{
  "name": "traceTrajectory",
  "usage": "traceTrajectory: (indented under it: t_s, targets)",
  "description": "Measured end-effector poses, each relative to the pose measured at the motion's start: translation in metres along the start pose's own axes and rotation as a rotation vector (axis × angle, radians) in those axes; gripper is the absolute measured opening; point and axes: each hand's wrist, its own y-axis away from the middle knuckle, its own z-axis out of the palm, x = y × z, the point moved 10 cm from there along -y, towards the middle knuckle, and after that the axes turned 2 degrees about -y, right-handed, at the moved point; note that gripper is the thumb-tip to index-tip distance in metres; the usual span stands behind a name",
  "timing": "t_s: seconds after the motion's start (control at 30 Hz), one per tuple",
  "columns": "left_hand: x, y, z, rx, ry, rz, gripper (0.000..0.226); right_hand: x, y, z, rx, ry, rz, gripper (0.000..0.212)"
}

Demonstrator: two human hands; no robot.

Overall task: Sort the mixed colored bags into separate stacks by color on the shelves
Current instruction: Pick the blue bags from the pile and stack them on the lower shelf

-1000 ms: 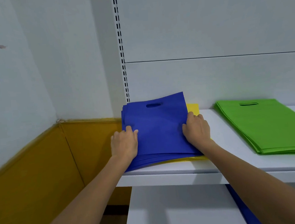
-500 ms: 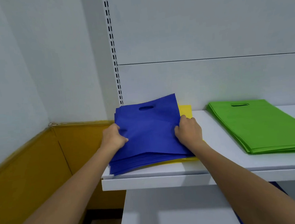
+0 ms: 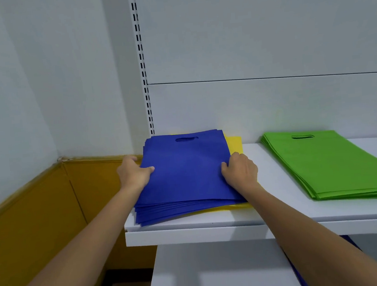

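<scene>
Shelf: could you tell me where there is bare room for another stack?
Bare shelf shows between the blue stack and green stack. The left end is crowded: blue stack over yellow bags, left hand and right hand gripping it.

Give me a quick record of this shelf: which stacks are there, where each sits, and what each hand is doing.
shelf: white, holds all the bags
blue stack: left end, lying on the yellow bags
yellow bags: under the blue, showing at its right and front edges
green stack: to the right, apart, untouched
left hand: grips blue stack's left edge
right hand: grips its right edge
</scene>
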Motion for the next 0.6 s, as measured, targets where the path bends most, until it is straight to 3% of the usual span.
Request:
traceTrajectory:
  t_s: [0.23, 0.37, 0.43, 0.6]
  targets:
    - [-0.003, 0.003, 0.003, -0.082, -0.105, 0.081, 0.039, -0.013, 0.002, -0.005, 0.002, -0.111, -0.141, 0.022]
    - [0.005, 0.006, 0.002, -0.113, -0.155, 0.214, 0.036, -0.014, -0.001, -0.011, -0.124, -0.516, -0.102, 0.046]
    - [0.007, 0.007, 0.0, -0.118, -0.186, 0.277, 0.033, -0.012, -0.006, -0.014, -0.184, -0.6, -0.041, 0.056]
    - [0.002, 0.014, -0.002, -0.134, -0.18, 0.312, 0.028, -0.007, -0.018, -0.02, -0.154, -0.406, -0.008, 0.028]
